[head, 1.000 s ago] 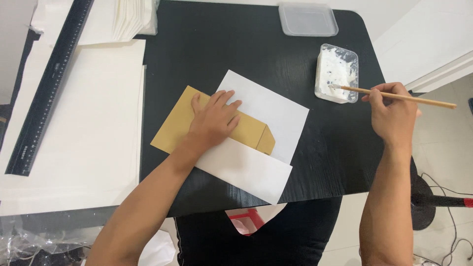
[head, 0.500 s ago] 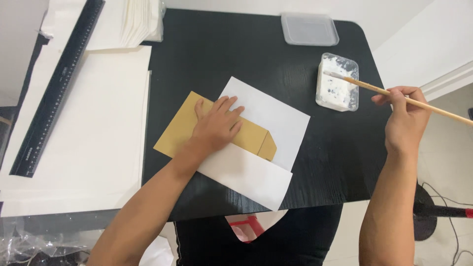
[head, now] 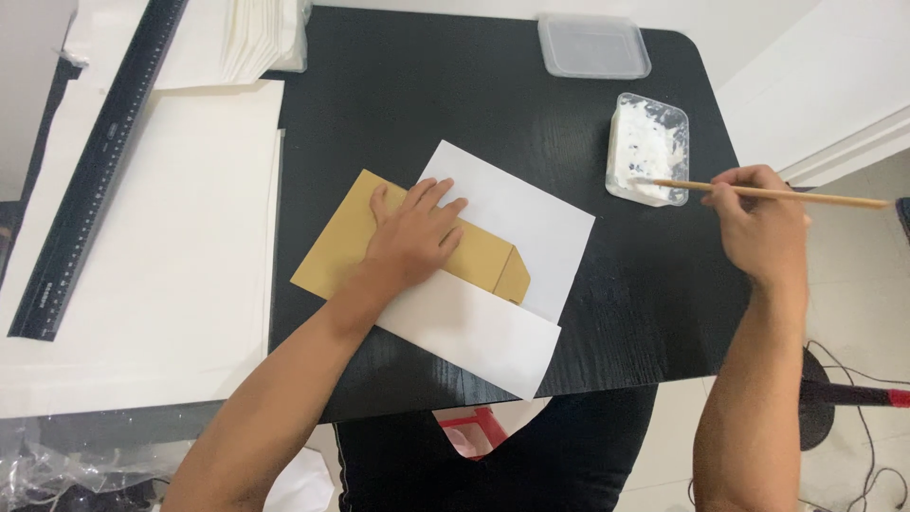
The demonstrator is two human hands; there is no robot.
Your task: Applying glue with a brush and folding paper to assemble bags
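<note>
While the right hand point(head: 758, 228) pinches a thin wooden brush point(head: 768, 193), its tip rests in a clear plastic tub of white paste point(head: 648, 147) near the black surface's point(head: 455, 104) right edge. Well apart, the left hand point(head: 412, 237) lies flat, fingers spread, gripping nothing, pressing a brown envelope point(head: 346, 242) onto a white sheet point(head: 512, 237). A black ruler point(head: 95, 171) lies far left.

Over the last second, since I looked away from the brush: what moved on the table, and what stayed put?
The right hand kept its grip on the wooden brush and dipped its tip back into the tub of white paste, after lifting it over the tub's far end. The left hand stayed flat on the brown envelope over the white paper.
</note>
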